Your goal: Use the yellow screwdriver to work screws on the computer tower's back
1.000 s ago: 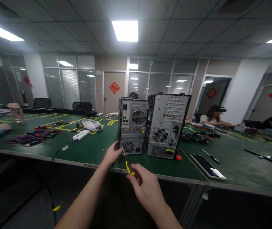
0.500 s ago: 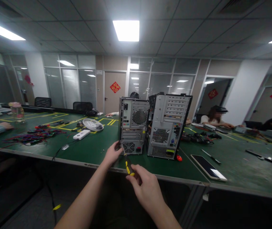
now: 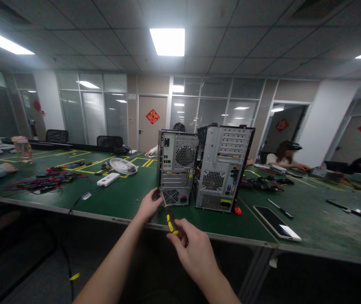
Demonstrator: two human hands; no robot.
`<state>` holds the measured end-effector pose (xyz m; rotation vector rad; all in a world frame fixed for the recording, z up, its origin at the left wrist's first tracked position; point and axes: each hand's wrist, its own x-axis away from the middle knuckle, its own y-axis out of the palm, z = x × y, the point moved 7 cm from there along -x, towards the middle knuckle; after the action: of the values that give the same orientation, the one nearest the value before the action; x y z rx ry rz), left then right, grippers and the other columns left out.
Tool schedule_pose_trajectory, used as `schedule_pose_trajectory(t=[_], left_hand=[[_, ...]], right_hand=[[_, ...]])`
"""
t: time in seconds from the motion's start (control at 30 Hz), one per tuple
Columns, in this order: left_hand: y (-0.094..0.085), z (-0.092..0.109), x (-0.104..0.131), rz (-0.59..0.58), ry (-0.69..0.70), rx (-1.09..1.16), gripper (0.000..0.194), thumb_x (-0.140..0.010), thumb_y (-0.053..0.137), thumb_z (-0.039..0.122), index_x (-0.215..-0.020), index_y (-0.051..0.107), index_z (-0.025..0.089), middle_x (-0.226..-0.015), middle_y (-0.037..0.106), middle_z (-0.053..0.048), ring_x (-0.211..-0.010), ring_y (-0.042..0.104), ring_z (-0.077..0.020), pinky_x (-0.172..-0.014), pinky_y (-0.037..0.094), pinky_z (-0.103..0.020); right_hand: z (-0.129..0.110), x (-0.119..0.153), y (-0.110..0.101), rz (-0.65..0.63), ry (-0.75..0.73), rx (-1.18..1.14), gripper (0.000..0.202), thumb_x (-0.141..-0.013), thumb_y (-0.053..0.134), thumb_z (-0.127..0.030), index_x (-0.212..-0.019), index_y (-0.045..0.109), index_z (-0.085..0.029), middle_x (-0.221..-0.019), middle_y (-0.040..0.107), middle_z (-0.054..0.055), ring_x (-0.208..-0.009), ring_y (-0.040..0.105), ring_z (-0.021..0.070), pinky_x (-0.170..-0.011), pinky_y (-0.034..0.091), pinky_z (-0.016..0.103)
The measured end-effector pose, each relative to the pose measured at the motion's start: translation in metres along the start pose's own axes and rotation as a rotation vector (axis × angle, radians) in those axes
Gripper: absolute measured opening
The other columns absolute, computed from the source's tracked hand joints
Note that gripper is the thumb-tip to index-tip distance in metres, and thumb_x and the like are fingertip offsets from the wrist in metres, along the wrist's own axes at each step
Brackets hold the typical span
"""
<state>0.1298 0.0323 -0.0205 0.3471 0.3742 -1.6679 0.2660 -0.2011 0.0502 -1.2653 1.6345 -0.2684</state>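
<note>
Two desktop computer cases stand upright with their backs facing me. My left hand (image 3: 149, 205) is at the lower left corner of the left computer case (image 3: 177, 178), fingers closed against its edge and partly hidden. My right hand (image 3: 196, 242) grips the handle end of a black and yellow screwdriver (image 3: 170, 220). The screwdriver's shaft points up to the case's lower left corner, beside my left thumb. Exactly what its tip touches is too small to tell. Close on the right stands the other computer case (image 3: 223, 169), with a red-handled tool (image 3: 237, 210) at its foot.
On the green table (image 3: 129, 202) at left lie a bundle of coloured wires (image 3: 45, 181), a white power strip (image 3: 108, 179) and a white round basket-like thing (image 3: 123, 166). A phone (image 3: 275, 221) and a pen (image 3: 280, 208) lie at right. Other people sit around the table.
My hands, the screwdriver and both cases look almost unmoved. Across the table, another person's hand beyond the left case has shifted slightly.
</note>
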Motion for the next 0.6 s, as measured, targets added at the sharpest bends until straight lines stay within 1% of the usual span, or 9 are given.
schedule_pose_trajectory(t=[0.1,0.2,0.3,0.4,0.5,0.6], left_hand=[[-0.0006,-0.0038,-0.0006,0.004,-0.015,0.008,0.061,-0.075,0.079,0.038,-0.129,0.062,0.018,-0.135,0.065,-0.014,-0.126,0.061,-0.0283,-0.113,0.042,-0.045],[-0.0009,-0.0052,-0.0006,0.007,-0.014,0.001,0.061,-0.075,0.079,0.039,-0.13,0.062,0.017,-0.136,0.064,-0.015,-0.127,0.06,-0.0284,-0.114,0.041,-0.044],[-0.0007,-0.0037,-0.0002,0.004,-0.006,-0.001,0.061,-0.076,0.078,0.04,-0.13,0.061,0.017,-0.137,0.063,-0.015,-0.128,0.059,-0.0281,-0.113,0.041,-0.044],[0.0002,-0.0027,0.0,-0.007,-0.008,-0.006,0.061,-0.076,0.078,0.041,-0.131,0.06,0.018,-0.138,0.063,-0.014,-0.128,0.059,-0.0274,-0.113,0.042,-0.043],[0.0002,-0.0036,-0.0004,-0.006,-0.018,-0.005,0.062,-0.076,0.078,0.04,-0.131,0.06,0.018,-0.138,0.062,-0.015,-0.128,0.059,-0.0274,-0.113,0.042,-0.043],[-0.0001,-0.0044,-0.0007,0.004,-0.017,0.008,0.061,-0.076,0.079,0.039,-0.131,0.061,0.018,-0.138,0.063,-0.014,-0.128,0.059,-0.0278,-0.113,0.042,-0.043]], right_hand=[[0.0007,0.0001,-0.0009,0.013,0.019,-0.008,0.018,-0.093,0.065,-0.031,-0.109,0.064,-0.022,-0.076,0.066,-0.001,-0.065,0.062,0.0157,-0.058,0.043,0.024],[0.001,0.001,-0.002,0.031,-0.007,-0.013,0.02,-0.095,0.062,-0.031,-0.113,0.064,-0.021,-0.082,0.069,0.001,-0.068,0.064,0.0162,-0.059,0.044,0.024],[-0.0009,0.0021,-0.0031,0.047,-0.072,-0.004,0.025,-0.095,0.061,-0.026,-0.119,0.065,-0.022,-0.092,0.069,0.004,-0.077,0.066,0.0174,-0.068,0.049,0.026],[-0.0029,0.0024,-0.0044,0.049,-0.106,0.011,0.029,-0.094,0.058,-0.021,-0.122,0.066,-0.023,-0.097,0.068,0.005,-0.084,0.066,0.0185,-0.075,0.051,0.028],[-0.0035,0.002,-0.006,0.047,-0.097,0.015,0.032,-0.094,0.056,-0.017,-0.123,0.066,-0.024,-0.098,0.066,0.005,-0.086,0.066,0.0183,-0.076,0.052,0.028],[-0.004,0.0019,-0.0063,0.048,-0.095,0.019,0.031,-0.095,0.056,-0.02,-0.123,0.066,-0.024,-0.097,0.066,0.005,-0.083,0.066,0.0176,-0.073,0.051,0.027]])
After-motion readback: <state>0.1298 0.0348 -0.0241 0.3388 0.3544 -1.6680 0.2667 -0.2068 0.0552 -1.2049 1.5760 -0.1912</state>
